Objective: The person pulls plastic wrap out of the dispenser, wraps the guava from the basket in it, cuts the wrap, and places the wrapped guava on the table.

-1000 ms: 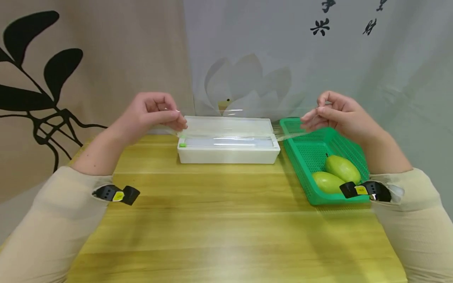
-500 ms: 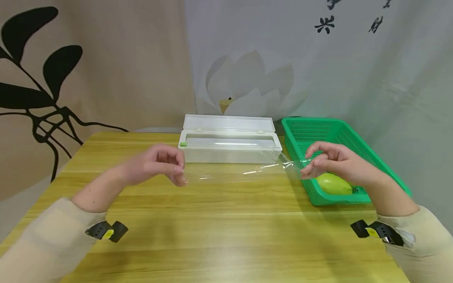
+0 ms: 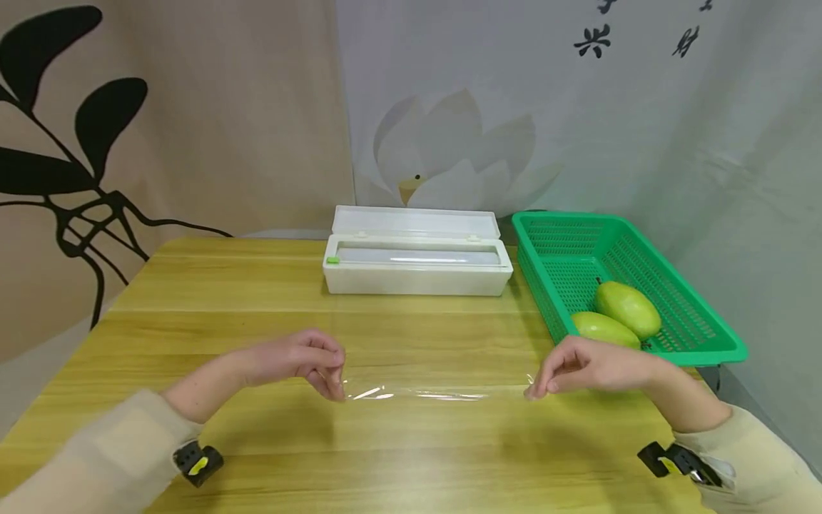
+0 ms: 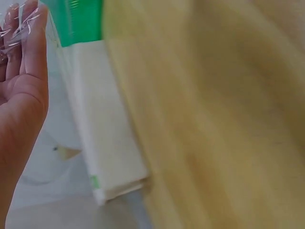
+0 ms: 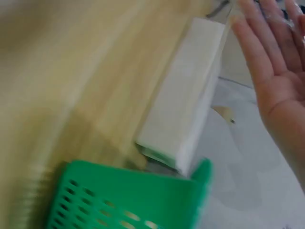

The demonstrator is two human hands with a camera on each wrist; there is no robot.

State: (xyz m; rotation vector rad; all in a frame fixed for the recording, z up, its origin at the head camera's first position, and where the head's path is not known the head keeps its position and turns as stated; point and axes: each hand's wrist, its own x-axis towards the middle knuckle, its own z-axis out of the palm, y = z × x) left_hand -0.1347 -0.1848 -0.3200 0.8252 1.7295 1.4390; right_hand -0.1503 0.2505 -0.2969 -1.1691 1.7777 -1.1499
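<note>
A clear sheet of plastic wrap stretches between the two hands, low over the front half of the table. The left hand pinches its left end, and the right hand pinches the right end. In the left wrist view, crinkled film shows on the fingers of the left hand. Behind the hands stands a white plastic-wrap dispenser box, its lid tipped back and a roll visible inside. How far the film reaches toward the box is hard to see.
At the right, a green basket holds two green mangoes, one partly behind the right hand. The wooden table meets a printed cloth backdrop at the back.
Both hands have come down and toward the person from above the box, drawing the plastic wrap with them. The box with its lid tipped back is now unobstructed.
</note>
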